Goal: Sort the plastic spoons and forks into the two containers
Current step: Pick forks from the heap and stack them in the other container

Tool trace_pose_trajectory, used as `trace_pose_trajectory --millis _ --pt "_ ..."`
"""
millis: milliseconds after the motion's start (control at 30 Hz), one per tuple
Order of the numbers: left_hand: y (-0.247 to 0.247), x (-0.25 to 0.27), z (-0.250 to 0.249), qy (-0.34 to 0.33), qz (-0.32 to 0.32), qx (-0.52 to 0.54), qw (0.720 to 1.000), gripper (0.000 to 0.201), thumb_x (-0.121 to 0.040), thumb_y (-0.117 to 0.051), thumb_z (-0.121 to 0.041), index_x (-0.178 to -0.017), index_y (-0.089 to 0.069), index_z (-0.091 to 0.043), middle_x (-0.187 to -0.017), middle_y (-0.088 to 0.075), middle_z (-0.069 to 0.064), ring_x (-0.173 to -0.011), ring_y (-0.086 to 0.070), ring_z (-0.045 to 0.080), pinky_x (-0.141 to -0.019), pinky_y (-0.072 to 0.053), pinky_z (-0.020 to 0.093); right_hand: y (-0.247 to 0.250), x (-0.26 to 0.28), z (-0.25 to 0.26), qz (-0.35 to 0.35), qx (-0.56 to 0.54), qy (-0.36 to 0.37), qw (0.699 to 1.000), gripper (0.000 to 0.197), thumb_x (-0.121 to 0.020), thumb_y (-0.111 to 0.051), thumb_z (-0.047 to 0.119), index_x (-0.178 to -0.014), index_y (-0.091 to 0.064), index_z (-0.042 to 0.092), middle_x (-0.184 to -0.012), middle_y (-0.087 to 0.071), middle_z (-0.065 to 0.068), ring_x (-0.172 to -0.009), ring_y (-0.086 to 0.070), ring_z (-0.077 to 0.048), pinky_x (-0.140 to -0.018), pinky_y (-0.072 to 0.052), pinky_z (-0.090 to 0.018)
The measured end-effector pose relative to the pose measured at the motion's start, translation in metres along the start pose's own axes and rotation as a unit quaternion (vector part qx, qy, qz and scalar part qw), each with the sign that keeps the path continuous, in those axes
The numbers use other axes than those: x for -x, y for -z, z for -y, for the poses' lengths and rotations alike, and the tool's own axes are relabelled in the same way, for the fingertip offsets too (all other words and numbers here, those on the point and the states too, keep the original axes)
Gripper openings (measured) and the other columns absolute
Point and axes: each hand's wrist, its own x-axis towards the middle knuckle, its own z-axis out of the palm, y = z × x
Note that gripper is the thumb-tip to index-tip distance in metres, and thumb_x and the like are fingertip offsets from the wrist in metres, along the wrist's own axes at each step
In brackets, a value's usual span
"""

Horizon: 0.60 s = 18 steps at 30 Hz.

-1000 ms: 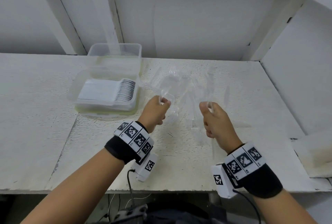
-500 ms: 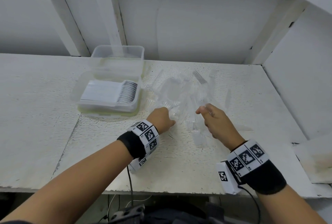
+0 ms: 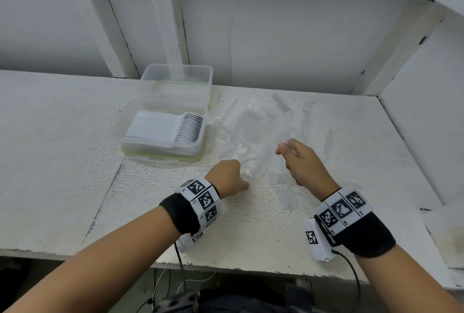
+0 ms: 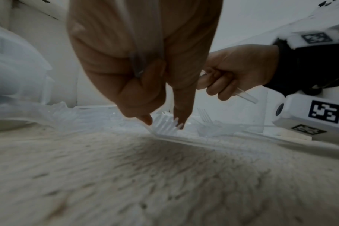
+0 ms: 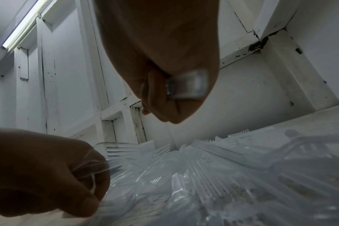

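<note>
On the white shelf (image 3: 62, 162), just right of the containers, a loose heap of clear plastic forks (image 3: 253, 137) lies spread between and beyond both hands. Near container (image 3: 163, 134): packed with a neat stacked row of white cutlery, handles to the left; whether spoons or forks I cannot tell. Far container (image 3: 177, 79), touching it behind: looks empty, though its clear walls make that uncertain.

Progress, as I judge it: one kind largely sorted, the heap of forks mostly still to go. No loose spoons made out in the heap, but the clear plastic hides much.

Right hand (image 3: 303, 162): raised above the heap, fingers curled round the handle of a clear fork (image 3: 281, 106), tines pointing up and away; handle end sticks out below the fist in the left wrist view.

Left hand (image 3: 229, 177): low at the heap's near edge, wrist close to the shelf. Clear handles are clamped in its curled fingers, while thumb and forefinger (image 4: 181, 110) reach down, tips either side of a fork head (image 4: 164, 125) lying on the shelf.
</note>
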Motion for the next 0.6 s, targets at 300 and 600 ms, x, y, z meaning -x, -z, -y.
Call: trace_pose_trajectory --millis 300,600 --pt "0.013 0.011 0.028 -0.017 -0.025 -0.010 0.999 0.017 -0.086 -0.052 -0.017 -0.077 -0.060 -0.005 -0.071 -0.056 0.001 -0.062 -0.049 0.015 -0.055 -0.037 0.022 0.003 -0.034 0.011 0.030 0.096 0.018 0.995 0.026 -0.101 -0.033 0.022 -0.100 -0.058 0.015 -0.074 -0.043 0.013 -0.066 -0.040 -0.001 -0.058 -0.031 -0.017" --pt "0.056 0.057 0.064 -0.031 -0.138 0.271 0.952 0.016 -0.091 -0.048 -0.010 -0.077 -0.052 -0.005 -0.065 -0.050 0.001 -0.041 -0.034 0.003 -0.039 -0.026 0.014 -0.033 -0.102 0.047 0.061 0.305 0.040 0.950 0.022 -0.092 -0.052 0.026 -0.091 -0.058 0.005 -0.098 -0.060 -0.011 -0.093 -0.058 -0.025 -0.070 -0.042 -0.026"
